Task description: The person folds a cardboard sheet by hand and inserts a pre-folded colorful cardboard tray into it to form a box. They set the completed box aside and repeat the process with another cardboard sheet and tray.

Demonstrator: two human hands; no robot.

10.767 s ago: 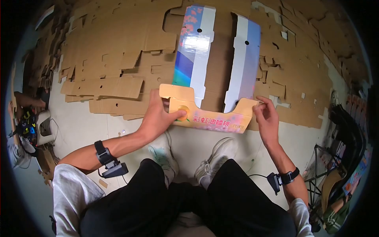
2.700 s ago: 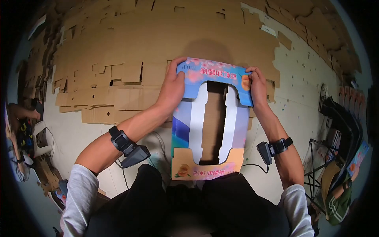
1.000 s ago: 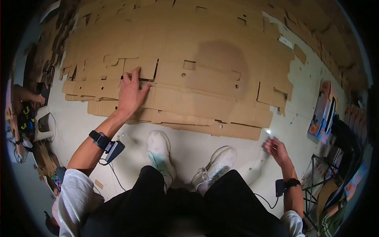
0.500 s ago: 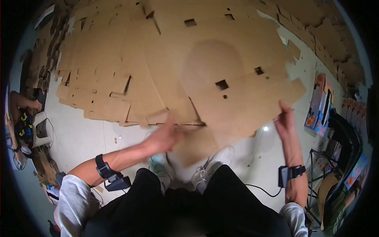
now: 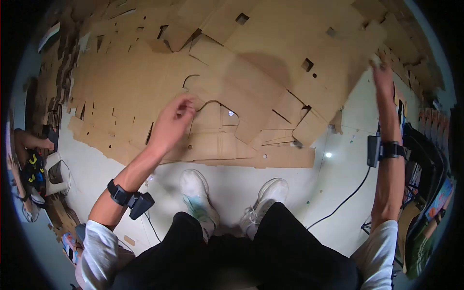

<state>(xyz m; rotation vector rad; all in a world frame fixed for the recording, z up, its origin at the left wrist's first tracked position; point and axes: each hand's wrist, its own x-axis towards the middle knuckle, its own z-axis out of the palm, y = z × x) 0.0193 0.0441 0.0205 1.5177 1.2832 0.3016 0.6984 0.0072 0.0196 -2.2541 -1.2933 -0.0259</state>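
Observation:
A large flattened cardboard sheet (image 5: pixel 290 48) with square cut-out holes lies slanted over other cardboard on the floor. My right hand (image 5: pixel 383 77), smeared by motion, is at its right edge; the blur hides how the fingers sit. Over the pile, my left hand (image 5: pixel 175 118) has loosely curled fingers, with a gap showing between thumb and fingers and nothing seen in it. Just right of these fingers is a cardboard piece with a curved cut edge (image 5: pixel 220 133). Black devices are strapped to both forearms.
My white shoes (image 5: pixel 195 193) stand on the pale floor (image 5: pixel 333 193) before the pile's near edge. A black cable (image 5: pixel 345 195) runs from the right wrist device. At far left, a person's leg (image 5: pixel 31 139) shows beside a white stool (image 5: pixel 54 171). Boxes and a black frame line the right.
The holed sheet has moved away and to the right, uncovering cut cardboard beneath. My left hand has come off its near corner and moved up-left; my right hand has moved forward and right.

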